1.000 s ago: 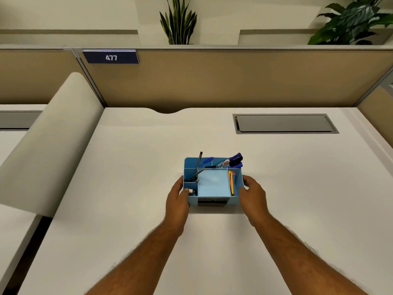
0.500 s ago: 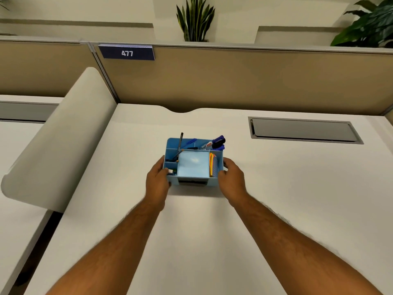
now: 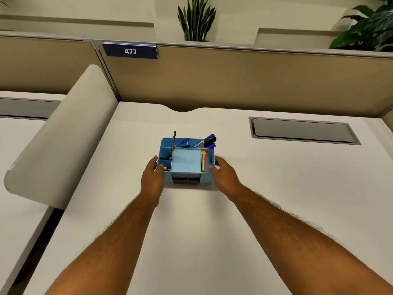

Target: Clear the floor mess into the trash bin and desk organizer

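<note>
Gripping the blue desk organizer (image 3: pixel 186 165) from both sides: left hand (image 3: pixel 152 177) clasping its left wall, thumb hooked over the rim; right hand (image 3: pixel 223 175) curled round its right wall. Sitting on the white counter (image 3: pixel 276 209) between the 2 hands, pens and markers (image 3: pixel 207 141) leaning out of the compartments beyond the fingertips. Judging this as setting the organizer down or squaring it up. Keeping it level, pressing evenly from both sides, sliding rather than tilting, easing both hands off together. Watching the tall pen (image 3: pixel 174 141): toppling likely if jolted.
</note>
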Motion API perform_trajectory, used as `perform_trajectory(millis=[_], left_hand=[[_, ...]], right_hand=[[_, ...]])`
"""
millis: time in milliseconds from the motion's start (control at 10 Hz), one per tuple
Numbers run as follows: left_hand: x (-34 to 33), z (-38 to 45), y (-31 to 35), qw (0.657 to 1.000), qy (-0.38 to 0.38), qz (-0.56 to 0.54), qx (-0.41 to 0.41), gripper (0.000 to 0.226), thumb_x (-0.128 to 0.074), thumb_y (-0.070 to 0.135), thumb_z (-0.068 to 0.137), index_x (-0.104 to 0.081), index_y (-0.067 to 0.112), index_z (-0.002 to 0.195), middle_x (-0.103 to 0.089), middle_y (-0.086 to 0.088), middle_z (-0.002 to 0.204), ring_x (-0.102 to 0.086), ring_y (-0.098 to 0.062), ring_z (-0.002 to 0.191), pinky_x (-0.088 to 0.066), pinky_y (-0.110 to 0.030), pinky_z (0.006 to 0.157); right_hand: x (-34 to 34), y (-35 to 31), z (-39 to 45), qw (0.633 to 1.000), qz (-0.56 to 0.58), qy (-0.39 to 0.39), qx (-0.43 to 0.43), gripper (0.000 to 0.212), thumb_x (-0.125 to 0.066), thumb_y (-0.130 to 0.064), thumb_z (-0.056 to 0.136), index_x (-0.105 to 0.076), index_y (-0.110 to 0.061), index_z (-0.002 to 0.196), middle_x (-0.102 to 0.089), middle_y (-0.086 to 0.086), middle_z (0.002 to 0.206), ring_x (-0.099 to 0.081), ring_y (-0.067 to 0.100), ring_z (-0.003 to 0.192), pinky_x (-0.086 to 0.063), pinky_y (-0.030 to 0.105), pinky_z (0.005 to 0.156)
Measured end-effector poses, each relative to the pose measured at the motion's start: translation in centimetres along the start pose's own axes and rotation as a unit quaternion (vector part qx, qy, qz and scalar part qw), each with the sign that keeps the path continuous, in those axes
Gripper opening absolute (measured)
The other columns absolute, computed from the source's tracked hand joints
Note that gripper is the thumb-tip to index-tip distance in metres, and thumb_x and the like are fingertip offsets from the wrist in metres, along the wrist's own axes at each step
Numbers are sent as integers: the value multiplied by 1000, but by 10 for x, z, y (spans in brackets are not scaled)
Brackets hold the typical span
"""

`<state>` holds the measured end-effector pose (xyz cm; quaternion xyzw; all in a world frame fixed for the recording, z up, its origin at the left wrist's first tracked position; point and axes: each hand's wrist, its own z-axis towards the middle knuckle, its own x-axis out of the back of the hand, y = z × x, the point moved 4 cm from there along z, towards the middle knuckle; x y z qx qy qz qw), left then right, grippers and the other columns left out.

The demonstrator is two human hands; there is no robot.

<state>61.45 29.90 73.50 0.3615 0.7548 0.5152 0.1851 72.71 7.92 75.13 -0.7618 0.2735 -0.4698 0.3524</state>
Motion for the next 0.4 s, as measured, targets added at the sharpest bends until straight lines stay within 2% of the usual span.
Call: perform_trajectory(millis=[100, 200, 300, 400], left_hand=[[2, -7, -7, 1000, 16, 18, 16, 54, -56, 35, 106, -41, 28, 157, -48, 0, 157, -50, -26, 140, -44, -45, 115], [0, -27, -20, 999, 42, 9, 19, 56, -66, 44, 99, -49, 22, 147, -56, -1, 144, -54, -25, 131, -47, -40, 108], [-3, -42, -36, 997, 67, 19, 26, 59, -74, 44, 93, -52, 15, 140, -61, -5, 130, -59, -23, 116, -50, -37, 100], [-13, -56, -55, 995, 84, 52, 23, 60, -80, 41, 88, -52, 15, 135, -61, -7, 124, -61, -26, 113, -53, -43, 103]], right_hand=[[5, 7, -8, 1000, 16, 22, -1, 51, -54, -34, 105, -44, -18, 152, -54, 4, 150, -56, 23, 131, -49, 31, 98], [22, 16, -24, 995, 17, 96, 34, 41, -57, -28, 104, -54, -16, 143, -61, 3, 143, -61, 19, 123, -45, 24, 94], [34, 26, -38, 991, 16, 123, 50, 38, -59, -25, 103, -56, -16, 140, -62, 1, 140, -63, 15, 111, -47, 24, 92], [48, 41, -54, 987, 23, 154, 44, 39, -61, -25, 102, -57, -17, 140, -61, -1, 139, -63, 13, 108, -49, 24, 90]])
